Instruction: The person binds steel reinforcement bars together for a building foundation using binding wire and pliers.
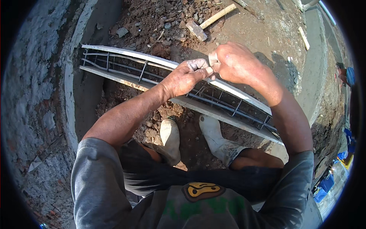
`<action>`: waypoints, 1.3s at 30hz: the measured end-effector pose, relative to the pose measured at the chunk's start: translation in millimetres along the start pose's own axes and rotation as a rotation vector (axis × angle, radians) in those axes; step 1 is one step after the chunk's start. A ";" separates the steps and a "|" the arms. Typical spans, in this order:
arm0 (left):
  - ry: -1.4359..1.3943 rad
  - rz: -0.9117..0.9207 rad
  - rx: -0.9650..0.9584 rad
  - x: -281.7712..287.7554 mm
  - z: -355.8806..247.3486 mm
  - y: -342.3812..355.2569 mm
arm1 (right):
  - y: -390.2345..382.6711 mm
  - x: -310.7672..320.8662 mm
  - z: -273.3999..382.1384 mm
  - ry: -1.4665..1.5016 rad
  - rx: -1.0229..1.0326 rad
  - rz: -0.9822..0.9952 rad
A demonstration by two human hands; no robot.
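Note:
My left hand (188,78) and my right hand (238,63) meet above the far board (248,95) of a long narrow formwork, fingers curled and pinched together at its edge. Whatever small thing they hold is hidden among the fingers. A steel rebar cage (143,70) lies between this board and the near board (230,122), crossing from left to right below my hands. My two pale, muddy boots (169,139) stand in the dirt on the near side of the formwork.
Beyond the formwork, a wooden-handled hammer (196,30) lies on soil with rubble (164,17). A rough plastered brick wall (38,114) rises at the left; a concrete edge (310,49) runs along the right. Another person's arm (343,76) and blue bags (326,185) appear at the right rim.

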State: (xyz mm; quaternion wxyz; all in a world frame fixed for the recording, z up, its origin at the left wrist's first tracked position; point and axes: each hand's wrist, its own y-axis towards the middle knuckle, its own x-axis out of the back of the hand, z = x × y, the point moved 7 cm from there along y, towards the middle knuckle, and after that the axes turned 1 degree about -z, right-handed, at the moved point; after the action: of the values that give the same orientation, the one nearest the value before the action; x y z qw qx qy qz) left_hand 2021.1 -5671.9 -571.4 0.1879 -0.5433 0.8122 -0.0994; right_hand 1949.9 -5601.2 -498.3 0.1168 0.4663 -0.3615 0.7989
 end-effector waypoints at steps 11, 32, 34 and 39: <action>-0.073 -0.249 0.115 20.0 6.0 -21.9 | -75.1 -117.4 9.8 0.498 -0.030 0.111; 0.144 -0.160 0.177 32.8 -12.3 -31.7 | -87.5 -227.9 93.1 0.414 -0.037 0.132; 0.290 -0.246 0.066 61.1 -6.5 -45.4 | -74.9 -242.6 96.7 0.441 -0.036 0.052; 0.106 -0.418 0.019 75.6 46.9 -70.8 | -38.6 -339.1 67.4 1.659 -0.901 0.055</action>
State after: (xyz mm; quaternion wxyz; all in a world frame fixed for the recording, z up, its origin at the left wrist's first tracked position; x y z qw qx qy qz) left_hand 2074.7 -5767.1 -603.1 0.1253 -0.6921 0.6896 -0.1722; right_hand 2197.1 -5569.0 -741.0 0.4869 -0.3488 -0.4486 0.6634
